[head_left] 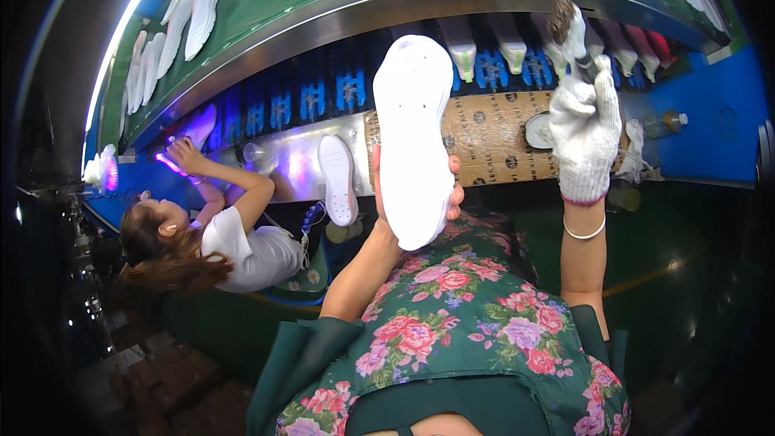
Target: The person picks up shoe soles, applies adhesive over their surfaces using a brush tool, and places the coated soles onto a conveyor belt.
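My left hand [387,202] grips a white shoe sole [413,139] from behind, holding it upright in front of me; only the fingertips show around its edges. My right hand [587,136], in a white knit glove, is raised at the right and closed on the handle of a brush [563,23] whose worn bristle head points up. The brush is held apart from the sole, to its right. Behind both hands lies a brown cardboard sheet [488,133] on the workbench.
A second white sole [338,179] stands on the shiny metal bench [282,161]. A co-worker [210,242] at the left reaches to a purple-lit spot. Rows of white soles [190,12] ride the green conveyor above. A bottle [668,123] stands at the right.
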A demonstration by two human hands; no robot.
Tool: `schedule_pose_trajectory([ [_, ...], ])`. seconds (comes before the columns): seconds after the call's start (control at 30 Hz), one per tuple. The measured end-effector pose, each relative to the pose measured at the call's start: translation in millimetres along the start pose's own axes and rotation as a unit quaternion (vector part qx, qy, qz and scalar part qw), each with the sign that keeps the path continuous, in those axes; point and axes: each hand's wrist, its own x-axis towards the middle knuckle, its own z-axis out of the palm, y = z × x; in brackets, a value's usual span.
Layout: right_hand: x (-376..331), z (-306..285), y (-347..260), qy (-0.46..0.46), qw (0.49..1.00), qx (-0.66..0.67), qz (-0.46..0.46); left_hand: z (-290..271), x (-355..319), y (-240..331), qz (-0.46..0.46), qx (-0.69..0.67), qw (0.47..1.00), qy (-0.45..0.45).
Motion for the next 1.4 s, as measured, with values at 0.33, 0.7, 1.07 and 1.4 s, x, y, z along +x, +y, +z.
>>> schedule_pose_trajectory([
  [0.33,-30.7,-55.5,-6.9,0.171,0.985,0.000,-0.001,17.7,5.1,-4.6,-0.048,-0.153,0.982,-0.103],
  [0.7,-41.1,-79.5,-3.9,0.183,0.983,-0.016,-0.007,50.9,8.5,-14.6,-0.055,-0.189,0.978,-0.068],
  [1.07,-47.0,-74.3,-3.2,0.186,0.983,0.013,0.004,44.9,15.7,-12.1,-0.096,-0.153,0.977,-0.110],
  [1.4,-73.9,36.4,9.8,-0.070,0.823,-0.560,-0.058,-12.8,36.3,-16.5,-0.006,-0.009,1.000,-0.006],
])
